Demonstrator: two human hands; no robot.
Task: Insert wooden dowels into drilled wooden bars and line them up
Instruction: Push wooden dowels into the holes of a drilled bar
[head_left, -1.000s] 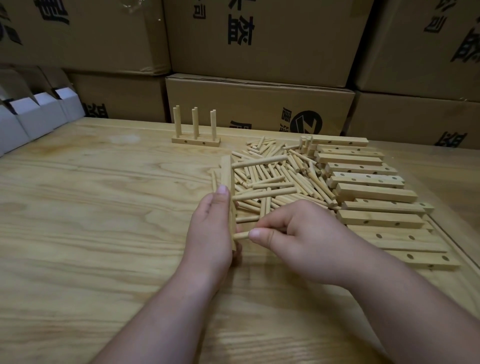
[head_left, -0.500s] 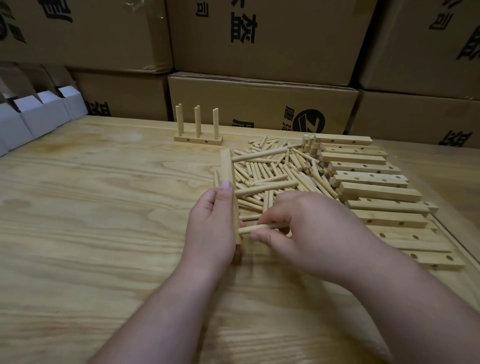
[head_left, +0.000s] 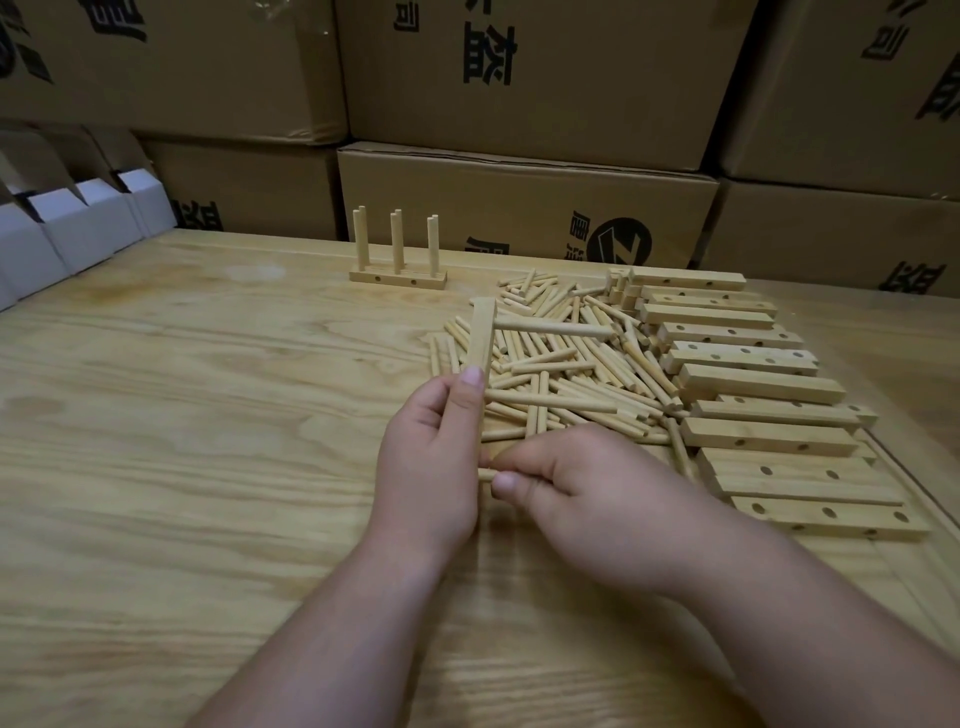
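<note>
The right hand (head_left: 587, 499) pushed its dowel (head_left: 487, 474) leftward toward the bar (head_left: 481, 343), so that only a short stub showed between thumb and bar where half a second ago most of its length lay bare. The left hand (head_left: 431, 457) tilted the bar's far end slightly rightward.

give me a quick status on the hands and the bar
Left hand grips bar upright. Right hand pinches dowel at its lowest hole. Two dowels already in. Nothing blocking.
</note>
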